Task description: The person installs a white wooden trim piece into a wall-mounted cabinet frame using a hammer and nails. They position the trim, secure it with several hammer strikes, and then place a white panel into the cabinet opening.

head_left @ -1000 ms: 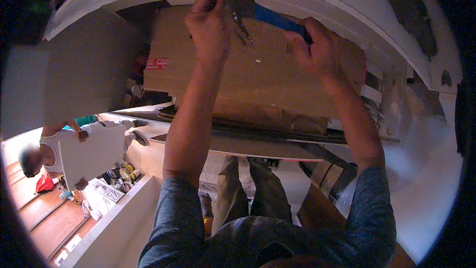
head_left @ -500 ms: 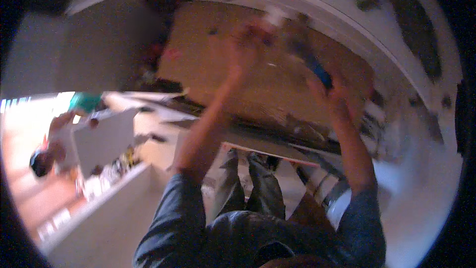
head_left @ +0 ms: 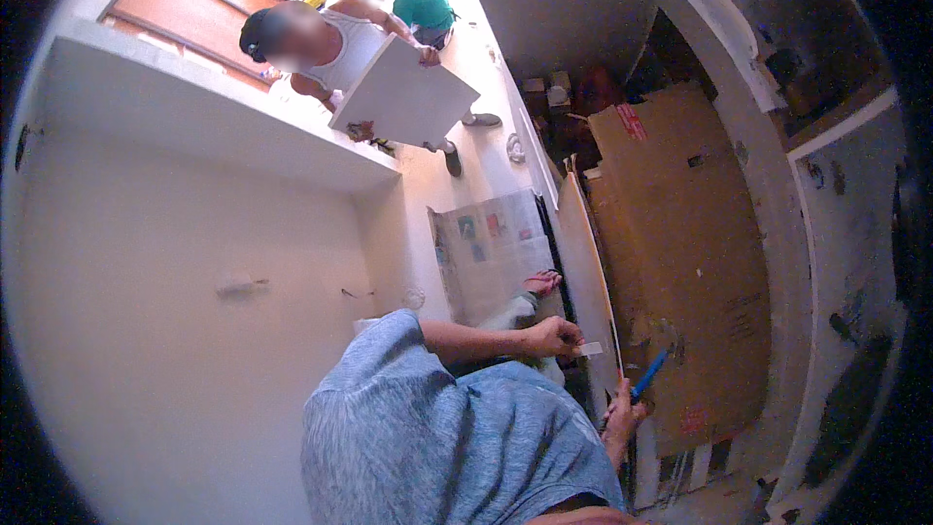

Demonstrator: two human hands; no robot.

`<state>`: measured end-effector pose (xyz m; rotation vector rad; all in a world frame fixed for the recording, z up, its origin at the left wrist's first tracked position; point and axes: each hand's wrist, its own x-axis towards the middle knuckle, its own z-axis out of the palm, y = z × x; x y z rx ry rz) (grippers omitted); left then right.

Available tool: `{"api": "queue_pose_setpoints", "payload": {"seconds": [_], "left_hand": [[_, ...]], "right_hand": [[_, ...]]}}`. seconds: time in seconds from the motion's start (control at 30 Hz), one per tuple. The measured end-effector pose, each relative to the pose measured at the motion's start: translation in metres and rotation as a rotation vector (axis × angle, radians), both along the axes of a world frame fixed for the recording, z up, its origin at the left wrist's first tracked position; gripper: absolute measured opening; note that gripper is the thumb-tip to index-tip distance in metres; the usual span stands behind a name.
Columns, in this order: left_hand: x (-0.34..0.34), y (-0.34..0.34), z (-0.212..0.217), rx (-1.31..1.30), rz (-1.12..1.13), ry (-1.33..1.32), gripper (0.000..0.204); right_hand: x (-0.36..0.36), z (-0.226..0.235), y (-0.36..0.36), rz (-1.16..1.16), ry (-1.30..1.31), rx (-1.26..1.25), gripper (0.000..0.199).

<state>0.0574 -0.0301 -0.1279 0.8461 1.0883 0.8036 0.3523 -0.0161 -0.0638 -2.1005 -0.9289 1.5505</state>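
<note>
My left hand (head_left: 556, 338) is closed in front of my body, pinching a small flat white piece (head_left: 590, 349) between thumb and fingers. Lower and to the right, my right hand (head_left: 624, 416) grips a slim blue tool (head_left: 649, 375); its far end points up and right, and its exact kind is unclear. Close to both hands runs the edge of a long pale panel (head_left: 601, 297). Beyond that edge lies a large brown cardboard sheet (head_left: 680, 262), with the blue tool over its near side.
A person in a white top (head_left: 355, 49) holds a white board (head_left: 406, 92) at upper left. Another person in green (head_left: 423, 5) bends farther back. A white wall (head_left: 185, 262) with protruding wires fills the left. A translucent sheet (head_left: 491, 262) lies near my foot (head_left: 542, 282).
My view has swung left, bringing the wall and the other people larger into sight. Both hands have come from over the cardboard back close to my body.
</note>
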Motion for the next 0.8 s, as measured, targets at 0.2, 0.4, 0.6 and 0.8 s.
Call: {"api": "queue_pose_setpoints", "payload": {"seconds": [0.2,0.4,0.6,0.8], "left_hand": [[0.037,0.004,0.073,-0.152,0.042,-0.222,0.017],[0.070,0.024,0.112,-0.128,0.062,-0.279,0.014],[0.081,0.019,0.126,-0.054,0.088,-0.203,0.012],[0.074,0.021,0.148,-0.056,0.009,-0.072,0.013]], "right_hand": [[-0.039,0.076,-0.007,-0.067,0.244,0.006,0.033],[-0.053,0.120,0.024,-0.147,0.283,0.150,0.030],[-0.042,0.128,0.019,-0.107,0.263,0.257,0.031],[-0.037,0.133,0.007,0.011,0.124,0.198,0.033]]}}
